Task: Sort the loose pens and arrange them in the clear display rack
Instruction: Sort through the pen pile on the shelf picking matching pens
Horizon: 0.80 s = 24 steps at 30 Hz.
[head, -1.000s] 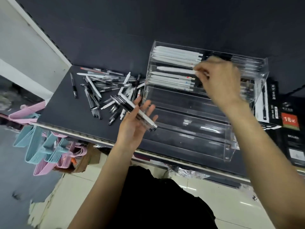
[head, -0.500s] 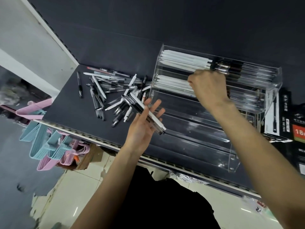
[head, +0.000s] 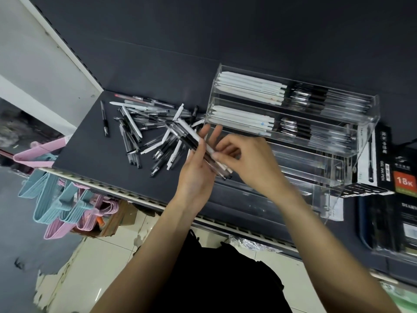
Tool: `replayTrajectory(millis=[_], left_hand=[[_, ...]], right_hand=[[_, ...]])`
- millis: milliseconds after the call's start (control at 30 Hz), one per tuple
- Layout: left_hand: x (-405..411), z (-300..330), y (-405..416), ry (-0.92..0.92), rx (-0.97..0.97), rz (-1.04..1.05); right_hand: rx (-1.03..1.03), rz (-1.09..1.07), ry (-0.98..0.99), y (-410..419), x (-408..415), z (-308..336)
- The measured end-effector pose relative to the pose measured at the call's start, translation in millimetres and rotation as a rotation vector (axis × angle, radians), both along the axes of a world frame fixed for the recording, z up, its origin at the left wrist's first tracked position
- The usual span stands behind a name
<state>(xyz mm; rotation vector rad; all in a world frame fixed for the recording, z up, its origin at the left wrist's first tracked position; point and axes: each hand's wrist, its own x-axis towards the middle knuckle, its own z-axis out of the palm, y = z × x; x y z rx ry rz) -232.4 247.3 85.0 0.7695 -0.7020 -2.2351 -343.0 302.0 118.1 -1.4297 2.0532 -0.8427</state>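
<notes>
A clear tiered display rack (head: pixel 352 154) stands on the dark shelf at right. Its two upper tiers hold rows of white pens (head: pixel 248 85) on the left and clear black-grip pens (head: pixel 316 98) on the right; the lower tiers look bare. A pile of loose pens (head: pixel 144 129), white and clear-black mixed, lies left of the rack. My left hand (head: pixel 196 175) holds a bundle of pens (head: pixel 191 138) slanting up to the left. My right hand (head: pixel 248 161) pinches a white pen at the bundle's lower end with thumb and fingers.
Black pen boxes (head: pixel 381 159) stand right of the rack, with dark packets (head: pixel 397 227) below them. The shelf's front edge (head: pixel 117 190) runs diagonally. Pink and blue hangers (head: pixel 61 204) hang below the shelf at left. A single black pen (head: pixel 105 122) lies apart at far left.
My right hand left the rack's second tier and came down to the bundle in my left hand, where it now pinches a white pen. The left hand stayed roughly in place.
</notes>
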Motion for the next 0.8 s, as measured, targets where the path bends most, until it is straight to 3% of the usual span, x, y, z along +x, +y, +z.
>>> replayTrajectory(millis=[200,333,400,567,800], left_hand=[[0.7,-1.9,-0.3,0.001,-0.014,-0.096],[6.2,-6.6,-11.0,-0.062,0.0,-0.103],[11.8,-9.6,-16.1,-0.098,0.022,-0.072],[18.8,-17.8,-22.8,-0.178,0.023,-0.034],[22.5,-20.5,-25.2,-0.371,-0.139,-0.025]], right_hand=[[0.008,-0.059,-0.107,0.0,-17.7,2.1],[-0.125,-0.201,0.264,4.7,-62.9,13.7],[-0.092,-0.212,0.416,0.7,-79.7,15.7],[0.03,-0.055,0.524,-24.7,-88.9,6.0],[0.128,0.02,0.7,-44.2,-89.2,-2.9]])
